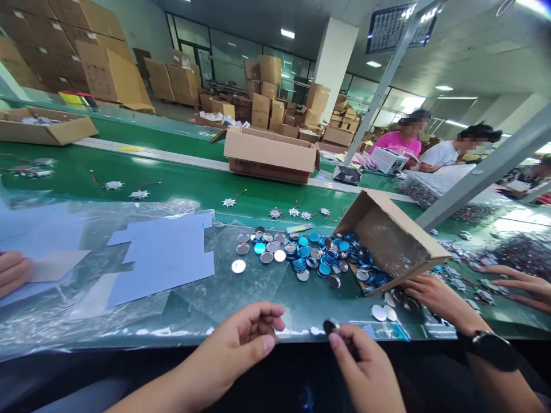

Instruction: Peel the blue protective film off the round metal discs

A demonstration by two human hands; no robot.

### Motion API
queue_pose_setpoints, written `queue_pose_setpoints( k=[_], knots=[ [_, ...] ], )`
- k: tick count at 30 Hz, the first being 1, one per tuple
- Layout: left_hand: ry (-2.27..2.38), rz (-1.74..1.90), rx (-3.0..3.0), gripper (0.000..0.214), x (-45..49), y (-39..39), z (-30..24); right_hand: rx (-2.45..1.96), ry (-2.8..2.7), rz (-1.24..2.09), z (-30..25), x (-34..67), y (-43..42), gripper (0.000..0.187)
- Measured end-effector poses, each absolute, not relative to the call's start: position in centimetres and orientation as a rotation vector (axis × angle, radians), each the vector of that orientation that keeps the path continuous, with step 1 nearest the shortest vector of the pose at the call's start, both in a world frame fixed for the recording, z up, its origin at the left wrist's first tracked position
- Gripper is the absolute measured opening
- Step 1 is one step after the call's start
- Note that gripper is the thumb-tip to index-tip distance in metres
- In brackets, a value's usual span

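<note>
My right hand [364, 361] pinches a small dark round disc [330, 327] at the front edge of the table. To its left, my left hand [247, 341] hangs with fingers loosely curled and the thumb apart, holding nothing that I can see. Beyond both hands lies a heap of shiny round metal discs [318, 252], many with blue faces, others silver. They spread out of a cardboard box [396, 241] tipped on its side. One silver disc [238, 266] lies apart at the left of the heap.
A co-worker's hand [434, 292] with a black watch reaches beside the tipped box, near loose discs [379, 312]. Another hand [12, 272] is at far left. Blue sheets [172, 258] lie on plastic film. Small star-shaped parts with wires [229, 202] and an open carton [271, 152] stand behind.
</note>
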State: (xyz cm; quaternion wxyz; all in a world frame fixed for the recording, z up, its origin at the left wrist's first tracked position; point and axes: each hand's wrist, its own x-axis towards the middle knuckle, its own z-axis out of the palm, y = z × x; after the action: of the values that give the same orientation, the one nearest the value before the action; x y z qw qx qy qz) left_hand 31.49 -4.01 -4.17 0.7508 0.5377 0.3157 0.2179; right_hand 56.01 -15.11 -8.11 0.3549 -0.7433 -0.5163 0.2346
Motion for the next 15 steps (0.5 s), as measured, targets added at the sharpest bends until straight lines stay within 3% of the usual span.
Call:
queue_pose_setpoints(
  k=[3,8,15],
  knots=[
    [0.757,0.475,1.260,0.060,30.9,-2.8,-4.1,-2.274,-1.118,0.688,-7.9,59.8,-15.1,0.061],
    [0.888,0.516,1.543,0.047,30.2,-0.4,-3.9,-2.737,-1.082,0.516,-5.7,61.9,-14.1,0.064],
    [1.302,0.535,2.313,0.031,27.5,4.3,-3.6,-2.576,-1.119,0.278,-8.1,64.6,-14.8,0.059]
  ],
)
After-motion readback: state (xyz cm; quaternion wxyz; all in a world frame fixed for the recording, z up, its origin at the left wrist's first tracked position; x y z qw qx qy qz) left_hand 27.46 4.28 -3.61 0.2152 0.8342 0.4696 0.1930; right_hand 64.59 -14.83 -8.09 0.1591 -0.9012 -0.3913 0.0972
